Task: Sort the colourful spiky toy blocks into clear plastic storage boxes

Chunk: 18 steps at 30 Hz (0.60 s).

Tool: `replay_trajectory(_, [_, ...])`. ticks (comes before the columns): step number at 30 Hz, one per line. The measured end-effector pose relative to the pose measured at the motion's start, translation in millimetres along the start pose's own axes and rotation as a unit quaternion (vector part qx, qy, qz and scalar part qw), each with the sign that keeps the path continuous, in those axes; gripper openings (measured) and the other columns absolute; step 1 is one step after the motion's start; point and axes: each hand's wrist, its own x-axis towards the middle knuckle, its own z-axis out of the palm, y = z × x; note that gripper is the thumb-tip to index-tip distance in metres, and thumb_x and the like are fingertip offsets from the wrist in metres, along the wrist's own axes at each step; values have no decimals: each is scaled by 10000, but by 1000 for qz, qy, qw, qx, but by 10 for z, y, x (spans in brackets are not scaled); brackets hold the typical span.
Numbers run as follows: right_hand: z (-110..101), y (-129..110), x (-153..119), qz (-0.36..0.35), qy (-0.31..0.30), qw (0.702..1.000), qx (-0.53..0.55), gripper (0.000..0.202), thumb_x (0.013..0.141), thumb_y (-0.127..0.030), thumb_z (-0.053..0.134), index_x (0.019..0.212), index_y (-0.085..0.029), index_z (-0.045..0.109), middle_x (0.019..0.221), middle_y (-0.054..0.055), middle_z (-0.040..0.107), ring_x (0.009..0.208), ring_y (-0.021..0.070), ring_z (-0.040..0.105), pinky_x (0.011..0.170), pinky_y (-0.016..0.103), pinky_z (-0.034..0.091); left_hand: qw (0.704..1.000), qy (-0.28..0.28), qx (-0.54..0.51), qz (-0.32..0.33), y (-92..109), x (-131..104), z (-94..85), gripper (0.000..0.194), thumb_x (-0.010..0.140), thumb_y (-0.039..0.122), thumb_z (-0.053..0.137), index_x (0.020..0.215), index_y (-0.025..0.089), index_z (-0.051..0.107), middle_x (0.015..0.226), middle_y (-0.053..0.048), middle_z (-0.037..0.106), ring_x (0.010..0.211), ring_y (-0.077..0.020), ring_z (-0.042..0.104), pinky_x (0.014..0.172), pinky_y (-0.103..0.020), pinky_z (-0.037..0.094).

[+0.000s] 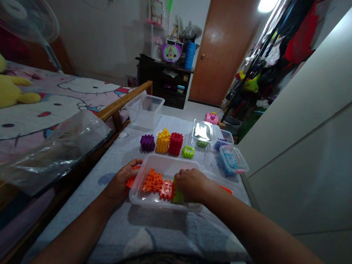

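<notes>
Head view: clamping the left hand (121,182) around an orange piece (131,181), just outside the clear tub's left wall! Holding the right hand (190,184) inside the clear tub (167,162), partly covering a green piece (178,196) beside orange blocks (152,181); being unable to tell that grip's state, fingertips hidden. Spotting purple blocks (147,143), yellow blocks (163,141), red blocks (176,144) lining up beyond, on the cloth-covered bench (109,231).
</notes>
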Motion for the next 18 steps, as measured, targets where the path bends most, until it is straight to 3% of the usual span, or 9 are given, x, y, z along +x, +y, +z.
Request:
replay_trajectory(5, [-87, 84, -27, -61, 14, 997, 34, 529, 755, -255, 740, 1253, -154, 591, 1187, 161, 648, 1041, 288, 669, 818, 360, 542, 1000, -4, 9, 2, 5, -8, 1, 432, 644, 226, 749, 1023, 185, 547, 693, 12, 709, 529, -163, 670, 516, -246, 548])
replay_trajectory(10, [19, 14, -34, -43, 29, 999, 13, 282, 884, -189, 566, 1153, -140, 639, 1137, 168, 658, 981, 289, 691, 753, 392, 565, 1000, -1, 2, -2, 14, -17, 15, 429, 624, 210, 759, 997, 181, 549, 678, 10, 706, 503, -167, 663, 491, -249, 540])
replay_trajectory(18, [189, -103, 42, 0, 71, 997, 4, 240, 930, -168, 494, 1113, -126, 645, 1052, 165, 673, 911, 290, 709, 710, 397, 574, 1000, -1, 0, 1, -1, 2, 14, 472, 625, 216, 765, 1036, 187, 536, 736, 3, 725, 520, -168, 672, 489, -247, 540])
